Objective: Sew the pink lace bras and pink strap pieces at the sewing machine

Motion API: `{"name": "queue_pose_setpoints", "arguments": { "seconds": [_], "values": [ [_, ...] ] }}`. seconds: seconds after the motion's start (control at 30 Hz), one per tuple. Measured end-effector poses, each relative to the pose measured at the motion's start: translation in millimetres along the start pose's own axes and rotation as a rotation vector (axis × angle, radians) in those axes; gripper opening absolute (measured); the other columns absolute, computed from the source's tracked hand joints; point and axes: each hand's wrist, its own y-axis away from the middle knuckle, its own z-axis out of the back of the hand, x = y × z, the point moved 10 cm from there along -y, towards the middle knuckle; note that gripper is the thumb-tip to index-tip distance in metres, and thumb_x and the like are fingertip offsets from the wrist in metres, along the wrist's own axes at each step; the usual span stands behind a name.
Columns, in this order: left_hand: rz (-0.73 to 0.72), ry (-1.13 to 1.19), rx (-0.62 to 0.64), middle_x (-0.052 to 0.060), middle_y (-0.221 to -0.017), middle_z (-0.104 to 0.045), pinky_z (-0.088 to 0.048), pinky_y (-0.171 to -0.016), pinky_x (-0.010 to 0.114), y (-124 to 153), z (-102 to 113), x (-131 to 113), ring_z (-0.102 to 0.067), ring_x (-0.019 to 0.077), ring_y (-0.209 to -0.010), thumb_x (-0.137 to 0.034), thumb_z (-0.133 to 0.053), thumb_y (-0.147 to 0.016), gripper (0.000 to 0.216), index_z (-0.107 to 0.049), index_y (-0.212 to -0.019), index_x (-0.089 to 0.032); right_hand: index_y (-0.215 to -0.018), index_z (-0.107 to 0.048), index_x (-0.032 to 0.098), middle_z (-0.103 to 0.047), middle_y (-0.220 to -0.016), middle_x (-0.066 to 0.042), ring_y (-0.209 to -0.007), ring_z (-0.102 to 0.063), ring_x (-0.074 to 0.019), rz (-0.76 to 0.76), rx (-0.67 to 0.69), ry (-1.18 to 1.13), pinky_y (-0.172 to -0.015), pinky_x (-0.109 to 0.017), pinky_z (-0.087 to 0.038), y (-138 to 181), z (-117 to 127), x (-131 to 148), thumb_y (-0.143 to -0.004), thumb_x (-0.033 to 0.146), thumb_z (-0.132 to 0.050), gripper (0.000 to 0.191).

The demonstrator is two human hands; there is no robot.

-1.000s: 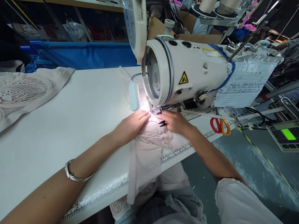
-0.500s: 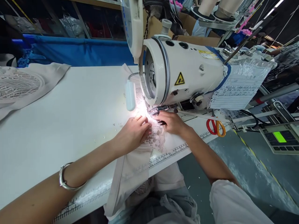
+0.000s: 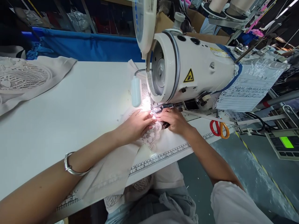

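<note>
My left hand [image 3: 136,126] lies on pale lace fabric [image 3: 149,135] by the needle area of a white sewing machine [image 3: 196,71], its fingers stretched out and pressing down. Close by on the right, my right hand [image 3: 174,120] has its fingertips on the lace edge. A small dark pointed tool, probably thread snips [image 3: 166,125], sticks out from under its palm. The lamp [image 3: 136,91] brightly lights the fingertips, and the needle itself cannot be made out. Plain fabric [image 3: 112,168] runs from the lace under my left forearm and over the table edge.
Another pale lace piece [image 3: 25,77] lies at the left of the white table [image 3: 98,84]. Scissors with red and orange handles [image 3: 219,128] hang at the right, near a control panel [image 3: 286,143]. A ruler strip [image 3: 163,157] follows the front edge. Handwritten paper [image 3: 243,87] covers the machine's right end.
The view has shifted, so the machine appears farther right. My left fingers have gone from curled to flatter on the lace. The plain fabric has swung left under my forearm.
</note>
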Motion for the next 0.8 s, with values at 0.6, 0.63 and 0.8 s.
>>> {"name": "queue_pose_setpoints", "arguments": {
  "seconds": [0.6, 0.63, 0.8],
  "values": [
    [-0.063, -0.196, 0.044, 0.009, -0.097, -0.070, -0.047, -0.083, 0.039, -3, 6, -5, -0.058, 0.0202, -0.084, -0.015, -0.036, -0.101, 0.033, -0.068, -0.111, -0.017, -0.104, -0.074, 0.024, -0.076, -0.105, -0.004, -0.102, -0.064, -0.0222, 0.019, -0.020, -0.021, -0.084, -0.041, -0.053, 2, 3, 0, -0.096, 0.014, -0.044, 0.033],
    [-0.061, -0.205, 0.027, 0.010, -0.101, -0.070, -0.047, -0.084, 0.039, -3, 7, -5, -0.059, 0.0209, -0.087, -0.016, -0.038, -0.101, 0.032, -0.068, -0.114, -0.017, -0.105, -0.074, 0.023, -0.076, -0.107, -0.005, -0.103, -0.064, -0.0223, 0.021, -0.022, -0.019, -0.084, -0.041, -0.053, 2, 3, 0, -0.096, 0.015, -0.044, 0.033],
    [-0.088, -0.252, 0.001, 0.013, -0.118, -0.070, -0.044, -0.091, 0.041, -1, 8, -9, -0.060, 0.0249, -0.108, -0.011, -0.037, -0.101, 0.033, -0.069, -0.103, -0.012, -0.110, -0.073, 0.024, -0.075, -0.113, -0.004, -0.107, -0.063, -0.0222, 0.005, -0.004, -0.012, -0.087, -0.041, -0.053, 2, 0, -3, -0.093, 0.012, -0.046, 0.034]
  ]
}}
